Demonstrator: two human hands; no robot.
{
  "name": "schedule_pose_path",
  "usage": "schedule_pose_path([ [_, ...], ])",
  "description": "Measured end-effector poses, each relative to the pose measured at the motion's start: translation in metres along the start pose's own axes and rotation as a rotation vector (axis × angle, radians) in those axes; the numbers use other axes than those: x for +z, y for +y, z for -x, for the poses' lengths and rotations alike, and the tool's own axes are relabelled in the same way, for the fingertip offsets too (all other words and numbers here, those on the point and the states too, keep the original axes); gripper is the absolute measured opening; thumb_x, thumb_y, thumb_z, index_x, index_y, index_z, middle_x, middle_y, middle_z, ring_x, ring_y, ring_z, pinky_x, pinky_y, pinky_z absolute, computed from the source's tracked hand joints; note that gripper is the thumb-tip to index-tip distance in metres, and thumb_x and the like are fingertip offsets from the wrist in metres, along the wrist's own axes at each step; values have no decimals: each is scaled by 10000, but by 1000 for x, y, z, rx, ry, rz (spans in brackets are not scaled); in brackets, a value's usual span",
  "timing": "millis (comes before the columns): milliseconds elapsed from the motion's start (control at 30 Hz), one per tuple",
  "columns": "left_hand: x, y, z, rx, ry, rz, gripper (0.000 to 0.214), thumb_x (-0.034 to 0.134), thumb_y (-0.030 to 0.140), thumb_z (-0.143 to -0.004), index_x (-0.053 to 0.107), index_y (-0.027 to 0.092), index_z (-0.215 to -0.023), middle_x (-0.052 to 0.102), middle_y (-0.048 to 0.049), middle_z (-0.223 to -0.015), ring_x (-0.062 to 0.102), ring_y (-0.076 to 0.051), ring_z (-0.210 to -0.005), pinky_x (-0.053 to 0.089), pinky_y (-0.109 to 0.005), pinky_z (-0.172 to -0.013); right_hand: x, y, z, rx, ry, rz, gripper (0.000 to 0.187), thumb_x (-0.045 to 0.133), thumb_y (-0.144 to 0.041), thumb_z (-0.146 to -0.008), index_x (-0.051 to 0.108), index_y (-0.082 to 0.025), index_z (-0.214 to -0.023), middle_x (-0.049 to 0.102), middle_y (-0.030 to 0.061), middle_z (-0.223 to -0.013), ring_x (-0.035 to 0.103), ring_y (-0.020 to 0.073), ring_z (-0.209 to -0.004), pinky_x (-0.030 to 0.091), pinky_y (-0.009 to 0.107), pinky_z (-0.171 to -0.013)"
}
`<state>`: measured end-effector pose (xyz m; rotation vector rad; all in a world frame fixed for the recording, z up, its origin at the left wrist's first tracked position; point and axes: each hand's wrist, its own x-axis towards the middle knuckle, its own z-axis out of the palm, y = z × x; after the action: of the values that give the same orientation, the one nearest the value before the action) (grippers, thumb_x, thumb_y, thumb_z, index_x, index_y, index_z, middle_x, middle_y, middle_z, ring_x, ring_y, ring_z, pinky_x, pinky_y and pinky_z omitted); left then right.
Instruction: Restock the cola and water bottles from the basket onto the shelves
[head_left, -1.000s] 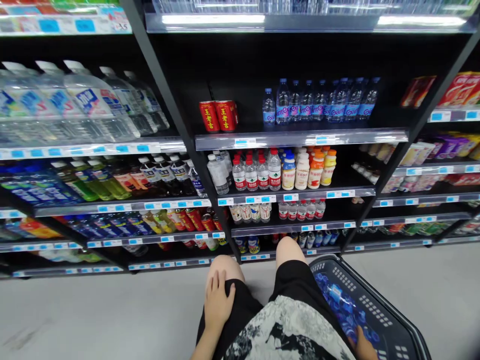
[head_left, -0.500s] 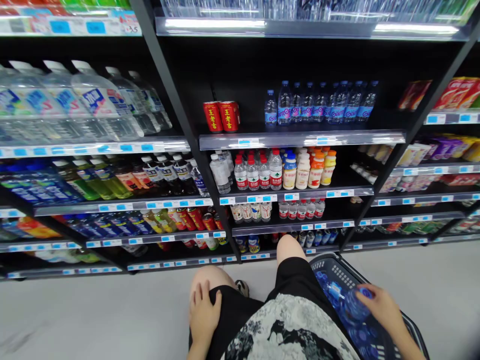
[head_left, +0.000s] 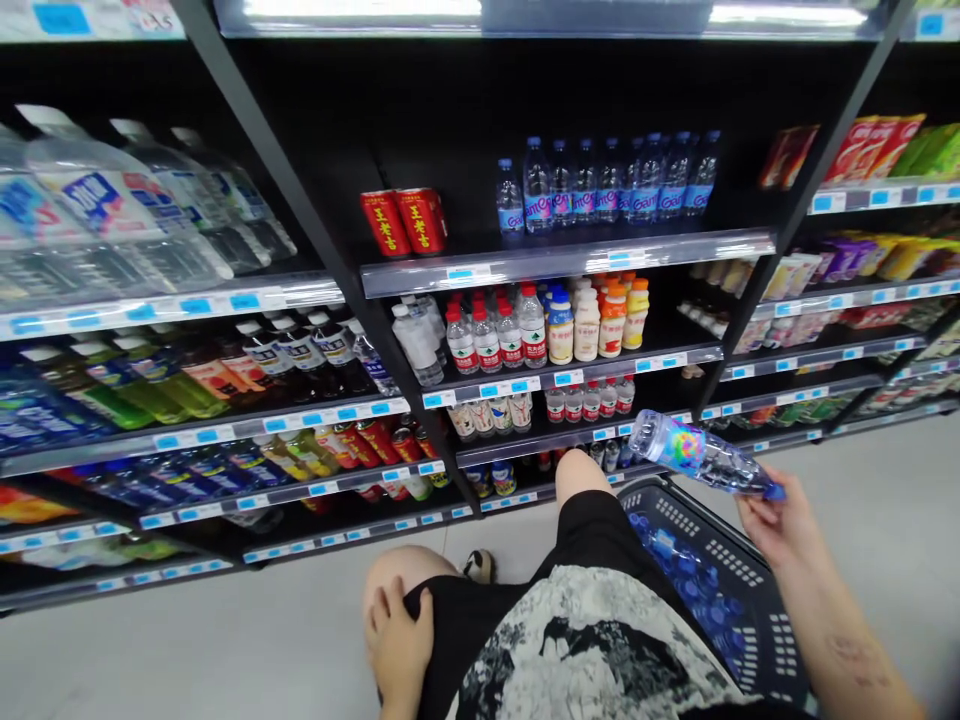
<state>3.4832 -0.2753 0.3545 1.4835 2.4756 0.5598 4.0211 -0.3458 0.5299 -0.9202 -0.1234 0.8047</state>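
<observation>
"Head view: where was the bottle?"
"Leftward of the right hand, which pinched it near the cap. The basket sat below that hand. The left hand lay loosely open on the left leg."
"Handling?"
"Probably slick, squeezable plastic; fullness I couldn't tell. Gripping mid-body seemed steadier."

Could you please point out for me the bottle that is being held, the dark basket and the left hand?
Held bottle point(head_left: 682, 447): head view, on its colourful label.
Dark basket point(head_left: 703, 533): head view, on its side wall.
Left hand point(head_left: 400, 636): head view, on the back of the hand.
</observation>
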Motion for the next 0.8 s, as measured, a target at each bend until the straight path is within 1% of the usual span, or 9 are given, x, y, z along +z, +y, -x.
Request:
schedule_pose_path([
  [100, 0, -5, -2, -26, -6, 13, 733, 247, 552, -995, 429, 118, -1557, 335, -193, -1647, 351, -421, -1476, 366, -587, -1181, -6, -3, 4, 30, 13, -8, 337, 720, -268, -698, 391, -196, -684, 329, -134, -486, 216, -10, -338, 622, 172, -747],
  [200, 3, -11, -5, -39, 0, 7, 760, 231, 559, -989, 420, 103, -1567, 329, -209, -1644, 328, -428, -1490, 339, -579, -1198, -8, -10, 9, -16, 37, 44, 258, 730, -289, -676, 495, -189, -710, 327, -137, -481, 197, -7, -340, 621, 187, -726],
  [300, 9, -16, -13, -82, -66, -1, 787, 262, 592, -969, 390, 137, -1598, 273, -193, -1679, 285, -465, -1509, 307, -608, -1203, -6, -17, 18, -266, 117, 226, 314, 792, -355, -607, 653, -165, -814, 526, -72, -571, 426, 36, -443, 580, 181, -651],
  [400, 18, -14, -30, -130, -194, 7, 844, 341, 685, -913, 362, 227, -1622, 172, -153, -1723, 228, -528, -1515, 303, -691, -1163, -11, -20, 25, -548, 125, 740, 451, 822, -485, -590, 760, -161, -897, 721, 54, -822, 639, 165, -712, 542, 231, -630],
  [467, 25, -8, -47, -160, -221, 4, 865, 395, 712, -876, 372, 266, -1617, 137, -153, -1730, 204, -559, -1512, 311, -733, -1126, -20, -18, 23, -632, 29, 1135, 479, 781, -584, -607, 798, -189, -876, 744, 65, -842, 666, 219, -742, 538, 278, -635],
  [533, 30, 0, -67, -176, -198, -6, 853, 410, 692, -869, 385, 269, -1609, 136, -178, -1724, 216, -570, -1502, 317, -763, -1095, -34, -13, 15, -648, -69, 1382, 454, 732, -633, -615, 806, -224, -797, 754, 49, -838, 692, 243, -730, 545, 299, -628],
  [600, 34, 10, -86, -171, -189, -16, 829, 394, 656, -878, 399, 249, -1600, 163, -194, -1713, 243, -556, -1498, 317, -772, -1087, -49, -6, 4, -636, -169, 1506, 423, 700, -641, -658, 807, -246, -767, 758, 29, -834, 714, 238, -716, 562, 285, -620],
  [667, 36, 20, -104, -168, -219, -21, 811, 388, 633, -876, 430, 231, -1579, 208, -186, -1703, 284, -525, -1493, 335, -749, -1096, -61, 3, -4, -625, -350, 1587, 389, 679, -626, -727, 808, -262, -774, 752, 10, -798, 720, 213, -684, 570, 247, -612],
  [800, 43, 33, -130, -179, -288, -61, 790, 403, 611, -855, 501, 196, -1519, 363, -202, -1633, 416, -485, -1436, 387, -678, -1104, -69, 29, -11, -637, -692, 1705, 234, 671, -506, -807, 791, -307, -778, 735, -20, -746, 722, 191, -649, 573, 220, -607],
])
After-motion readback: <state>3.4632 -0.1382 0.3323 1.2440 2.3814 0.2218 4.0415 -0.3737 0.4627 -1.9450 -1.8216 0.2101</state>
